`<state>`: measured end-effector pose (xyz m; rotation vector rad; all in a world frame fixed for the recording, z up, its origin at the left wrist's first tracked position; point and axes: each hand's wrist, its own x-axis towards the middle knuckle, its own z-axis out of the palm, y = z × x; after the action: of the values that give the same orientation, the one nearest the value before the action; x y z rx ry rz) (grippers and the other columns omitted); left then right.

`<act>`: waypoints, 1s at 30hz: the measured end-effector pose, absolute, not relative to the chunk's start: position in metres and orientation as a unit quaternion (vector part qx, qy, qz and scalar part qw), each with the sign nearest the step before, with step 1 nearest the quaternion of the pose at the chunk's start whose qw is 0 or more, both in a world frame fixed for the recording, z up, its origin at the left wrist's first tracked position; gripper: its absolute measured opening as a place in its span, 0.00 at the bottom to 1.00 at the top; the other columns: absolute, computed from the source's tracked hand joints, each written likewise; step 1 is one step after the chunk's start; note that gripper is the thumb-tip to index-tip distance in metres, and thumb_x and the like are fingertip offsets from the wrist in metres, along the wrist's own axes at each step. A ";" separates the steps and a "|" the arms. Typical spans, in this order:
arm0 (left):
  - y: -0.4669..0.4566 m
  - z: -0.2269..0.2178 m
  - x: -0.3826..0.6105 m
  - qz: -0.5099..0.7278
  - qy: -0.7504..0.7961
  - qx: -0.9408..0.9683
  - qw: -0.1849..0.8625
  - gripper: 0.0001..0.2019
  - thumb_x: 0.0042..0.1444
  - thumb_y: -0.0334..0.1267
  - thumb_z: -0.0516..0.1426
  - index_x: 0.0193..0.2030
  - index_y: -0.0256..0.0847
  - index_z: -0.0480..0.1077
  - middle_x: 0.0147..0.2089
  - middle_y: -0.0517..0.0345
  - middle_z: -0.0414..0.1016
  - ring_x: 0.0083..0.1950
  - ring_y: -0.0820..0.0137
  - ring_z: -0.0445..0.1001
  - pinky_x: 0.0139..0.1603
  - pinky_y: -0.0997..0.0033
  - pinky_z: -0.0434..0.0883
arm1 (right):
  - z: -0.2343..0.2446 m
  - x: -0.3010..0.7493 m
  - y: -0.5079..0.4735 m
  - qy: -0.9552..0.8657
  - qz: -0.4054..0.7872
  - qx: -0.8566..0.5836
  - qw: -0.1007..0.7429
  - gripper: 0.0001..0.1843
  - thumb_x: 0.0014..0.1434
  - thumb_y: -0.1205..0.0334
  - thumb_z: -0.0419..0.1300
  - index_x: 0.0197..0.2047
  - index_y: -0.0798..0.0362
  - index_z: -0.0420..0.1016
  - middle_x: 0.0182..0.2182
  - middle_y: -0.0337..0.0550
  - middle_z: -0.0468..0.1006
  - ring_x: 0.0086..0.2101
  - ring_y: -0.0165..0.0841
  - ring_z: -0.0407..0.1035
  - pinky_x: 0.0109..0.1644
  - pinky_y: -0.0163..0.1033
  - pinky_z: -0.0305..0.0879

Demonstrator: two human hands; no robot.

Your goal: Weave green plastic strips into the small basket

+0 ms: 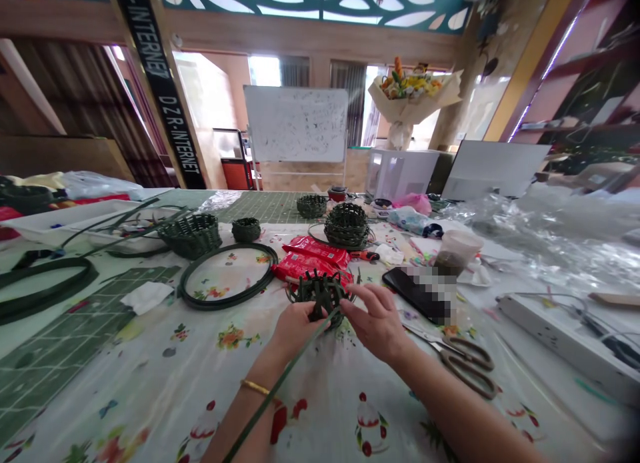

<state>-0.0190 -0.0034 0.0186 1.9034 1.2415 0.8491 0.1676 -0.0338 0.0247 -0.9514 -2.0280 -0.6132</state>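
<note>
A small dark green woven basket (320, 289), its upright strips sticking up along the rim, sits between my hands in the middle of the table. My left hand (299, 329) grips its near left side, fingers closed on the weave. A long green weaving strip (280, 381) runs from the basket down across my left wrist. At the basket's right side, my right hand (376, 316) is closed in a pinch, thumb and forefinger at the strip where it meets the weave. The far side of the basket is partly hidden by my hands.
Red packets (313, 256) lie just behind the basket. A coil of green strip (227, 276) is to the left, scissors (467, 359) and a black phone (415, 293) to the right. Finished-looking woven baskets (346, 225) stand farther back. A power strip (555, 336) lies at right.
</note>
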 end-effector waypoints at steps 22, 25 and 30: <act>0.000 0.016 -0.020 0.317 0.357 0.698 0.534 0.06 0.43 0.33 0.60 0.31 0.35 0.74 0.29 0.60 0.74 0.30 0.73 0.69 0.33 0.75 0.65 | 0.029 0.168 -0.016 -0.660 0.489 -0.300 0.485 0.07 0.52 0.56 0.64 0.31 0.50 0.79 0.44 0.46 0.74 0.44 0.36 0.70 0.48 0.42 0.65; 0.001 0.015 -0.019 0.324 0.343 0.689 0.551 0.08 0.43 0.34 0.60 0.32 0.35 0.74 0.31 0.58 0.75 0.32 0.72 0.70 0.34 0.75 0.66 | 0.031 0.167 -0.015 -0.652 0.492 -0.291 0.498 0.07 0.49 0.56 0.66 0.29 0.51 0.79 0.37 0.44 0.75 0.40 0.34 0.70 0.45 0.40 0.66; 0.002 0.007 -0.014 0.354 0.373 0.685 0.516 0.08 0.44 0.36 0.60 0.32 0.34 0.73 0.30 0.57 0.74 0.30 0.73 0.69 0.32 0.75 0.66 | 0.028 0.165 -0.011 -0.553 0.448 -0.381 0.590 0.10 0.44 0.54 0.68 0.23 0.52 0.76 0.25 0.38 0.72 0.28 0.29 0.68 0.35 0.37 0.68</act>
<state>-0.0139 0.0023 0.0067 1.6465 0.8965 0.8497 0.1649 -0.0110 0.0283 -0.8866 -1.2870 1.0426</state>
